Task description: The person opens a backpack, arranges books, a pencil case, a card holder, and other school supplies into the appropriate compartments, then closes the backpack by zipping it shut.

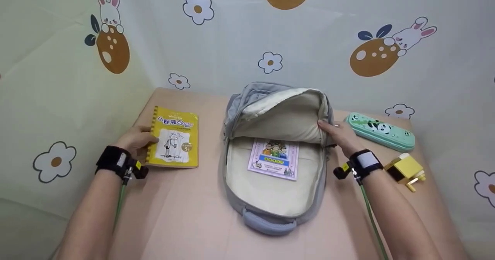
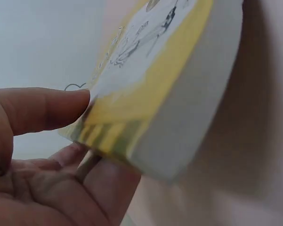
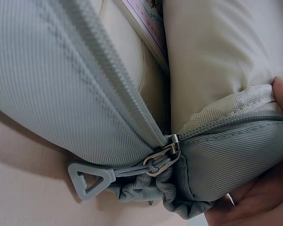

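Observation:
A yellow book (image 1: pixel 192 144) with a striped spine and a cartoon figure on its cover is gripped at its spine edge by my left hand (image 1: pixel 135 139). In the left wrist view its thumb lies on the cover and the other fingers are underneath. A grey backpack (image 1: pixel 270 228) lies unzipped, its flap folded back. My right hand (image 1: pixel 342 134) pinches the flap's edge (image 3: pixel 254 96), thumb on the cream lining and fingers on the grey outside. Inside the backpack lies a pink book (image 1: pixel 273 171), its upper part hidden under the flap.
A green pencil case (image 1: pixel 381 131) with a panda on it lies at the right, beyond the right hand. A yellow pencil sharpener (image 1: pixel 406 169) with a crank stands near the table's right edge. Behind the table (image 1: pixel 209 213) hangs a patterned cloth (image 1: pixel 232 47).

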